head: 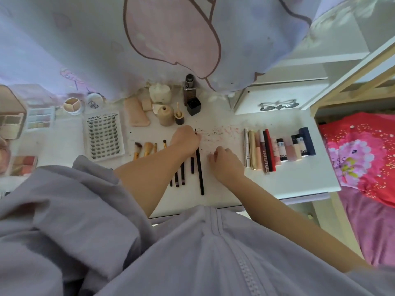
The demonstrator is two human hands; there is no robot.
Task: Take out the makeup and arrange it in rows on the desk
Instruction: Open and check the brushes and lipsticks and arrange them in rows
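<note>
My left hand (186, 138) pinches the upper end of a long black pencil (199, 169) that lies on the white desk (288, 180). Several shorter dark pencils (182, 174) lie in a row to its left, partly hidden under my forearm. Left of them stand out several gold-handled brushes (147, 148). My right hand (227, 165) rests curled on the desk just right of the long pencil; whether it holds anything is hidden. A row of lip glosses, tubes and small bottles (277, 146) lies at the right.
A lash tray (104, 135) and palettes (39, 118) lie at the left. Foundation bottles (189, 90), a black cap (194, 106), beige jars (165, 113) and a pink sponge (136, 113) sit at the back under a curtain. A drawer unit (275, 101) and a red bedspread (361, 159) lie right.
</note>
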